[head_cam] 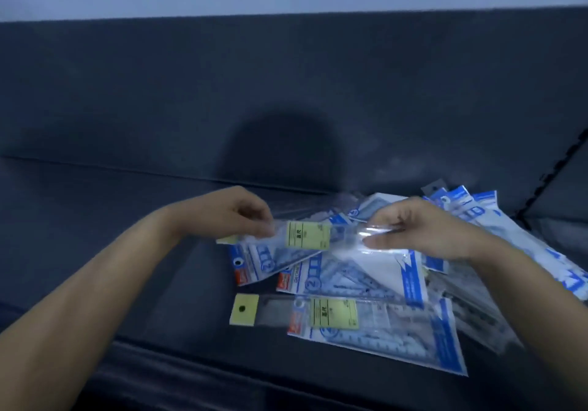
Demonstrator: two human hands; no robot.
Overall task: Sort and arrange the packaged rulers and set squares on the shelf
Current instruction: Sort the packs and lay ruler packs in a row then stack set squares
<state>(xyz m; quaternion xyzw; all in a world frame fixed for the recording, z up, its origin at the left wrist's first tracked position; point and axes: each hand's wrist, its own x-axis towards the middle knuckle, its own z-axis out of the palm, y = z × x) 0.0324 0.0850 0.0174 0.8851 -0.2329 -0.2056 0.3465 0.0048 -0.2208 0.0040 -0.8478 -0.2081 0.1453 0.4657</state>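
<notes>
Ruler pkt (307, 235) over set-square pile (410, 280)

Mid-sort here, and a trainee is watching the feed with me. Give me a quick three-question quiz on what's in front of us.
1. True or false: the left hand and right hand both grip one clear ruler pack.
2. Its label is: A red, B yellow, C green?
3. Fill in: on the shelf, the blue-and-white set-square packs are heaped toward the ____ end.
Key: 1 true; 2 B; 3 right.
</notes>
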